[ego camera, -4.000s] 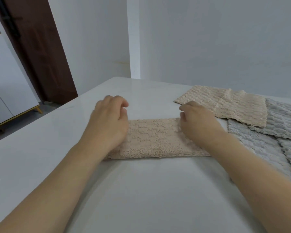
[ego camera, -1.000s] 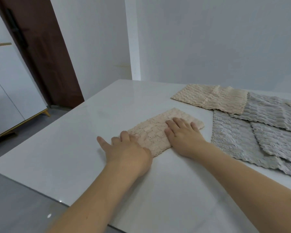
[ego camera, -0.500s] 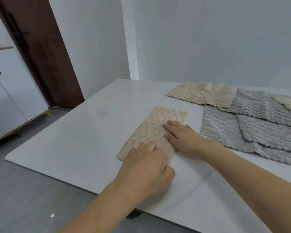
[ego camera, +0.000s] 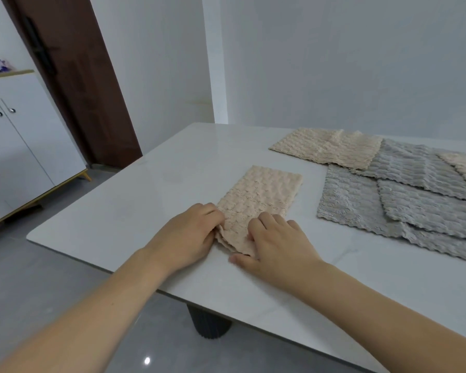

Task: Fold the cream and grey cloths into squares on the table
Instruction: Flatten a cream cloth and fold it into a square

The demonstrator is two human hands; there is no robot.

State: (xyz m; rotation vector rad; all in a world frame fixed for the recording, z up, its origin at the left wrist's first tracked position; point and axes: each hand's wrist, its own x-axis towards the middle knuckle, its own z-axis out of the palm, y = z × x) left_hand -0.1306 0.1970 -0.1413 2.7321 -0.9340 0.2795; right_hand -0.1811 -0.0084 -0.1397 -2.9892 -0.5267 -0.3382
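Left hand and right hand both pinch the near end of the folded cream cloth on the table.

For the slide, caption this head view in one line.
Both hands grip the near end of a half-folded cream cloth on the white table.

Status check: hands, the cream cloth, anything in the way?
Left hand pinching near end of folded cream cloth. Right hand on it, grip unclear. Unfolded cloths lie apart on the right.
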